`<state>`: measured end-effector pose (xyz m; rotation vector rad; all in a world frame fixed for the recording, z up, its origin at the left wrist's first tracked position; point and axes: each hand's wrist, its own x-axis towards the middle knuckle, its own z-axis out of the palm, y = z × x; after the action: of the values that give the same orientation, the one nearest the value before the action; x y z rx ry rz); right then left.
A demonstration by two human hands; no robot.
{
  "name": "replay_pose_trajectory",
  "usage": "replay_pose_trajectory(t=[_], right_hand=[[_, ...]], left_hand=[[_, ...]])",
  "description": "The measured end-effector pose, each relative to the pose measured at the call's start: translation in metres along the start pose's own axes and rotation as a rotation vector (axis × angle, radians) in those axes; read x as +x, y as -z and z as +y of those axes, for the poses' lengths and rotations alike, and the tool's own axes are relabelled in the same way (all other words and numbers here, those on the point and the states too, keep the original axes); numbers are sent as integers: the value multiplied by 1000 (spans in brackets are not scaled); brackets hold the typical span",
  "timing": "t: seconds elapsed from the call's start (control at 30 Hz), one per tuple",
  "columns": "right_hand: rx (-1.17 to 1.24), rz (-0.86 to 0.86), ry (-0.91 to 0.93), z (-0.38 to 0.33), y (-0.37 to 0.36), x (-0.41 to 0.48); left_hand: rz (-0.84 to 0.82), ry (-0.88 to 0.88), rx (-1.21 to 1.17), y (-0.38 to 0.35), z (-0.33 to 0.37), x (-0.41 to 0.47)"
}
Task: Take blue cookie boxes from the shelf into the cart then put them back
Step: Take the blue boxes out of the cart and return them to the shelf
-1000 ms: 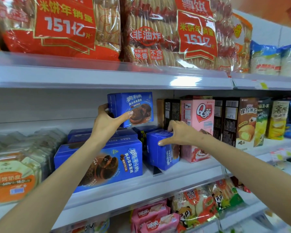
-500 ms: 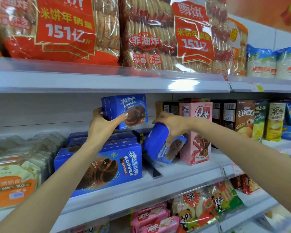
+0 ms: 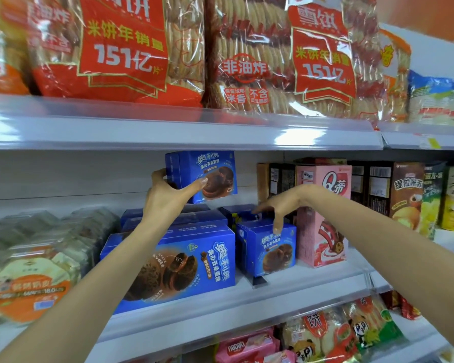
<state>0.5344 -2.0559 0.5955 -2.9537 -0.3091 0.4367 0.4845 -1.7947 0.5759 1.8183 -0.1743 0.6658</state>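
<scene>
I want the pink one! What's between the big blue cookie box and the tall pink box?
The head view shows a small blue cardboard cookie box standing there on the white shelf, the right hand touching its top.

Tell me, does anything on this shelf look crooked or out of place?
Slightly. The small blue box beside the pink box stands turned, a corner facing out, not square with the large blue box. The left hand holds a second blue box in the air.
</scene>
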Motion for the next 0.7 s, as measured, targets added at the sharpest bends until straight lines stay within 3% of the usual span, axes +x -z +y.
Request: replay_pose_trajectory(t=[0.13, 0.27, 0.43, 0.53, 0.7], right_hand=[[120, 132, 101, -11, 19, 22], [-46, 241, 55, -15, 5, 68], [-211, 148, 2, -12, -4, 105], [-269, 185, 9, -6, -3, 111], [-178, 191, 18, -1, -3, 106]], left_hand=[[34, 27, -5, 6, 2, 8], [32, 54, -16, 14, -3, 15], [30, 72, -24, 24, -12, 18], [41, 53, -19, 28, -17, 17], [32, 76, -16, 30, -16, 12]])
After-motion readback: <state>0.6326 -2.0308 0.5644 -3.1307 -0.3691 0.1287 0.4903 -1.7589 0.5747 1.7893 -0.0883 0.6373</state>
